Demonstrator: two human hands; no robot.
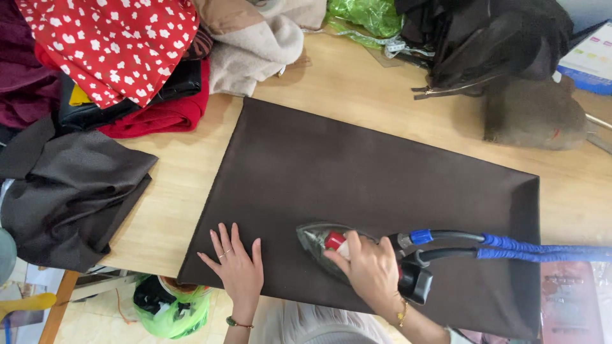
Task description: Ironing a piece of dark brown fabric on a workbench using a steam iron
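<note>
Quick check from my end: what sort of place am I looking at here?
Probably a tailoring or sewing workshop. The right hand grips a hose-fed steam iron on a dark brown cloth panel spread over a wooden table, with piled folded fabrics and a measuring tape.

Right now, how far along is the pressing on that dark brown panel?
Done: the dark brown fabric lies spread flat on the wooden table, with no visible creases. In hand: the right hand grips the iron near the panel's near edge, while the left hand lies flat on the cloth beside it. Left: which areas remain unpressed cannot be told; the grey folded cloth sits untouched aside.
</note>
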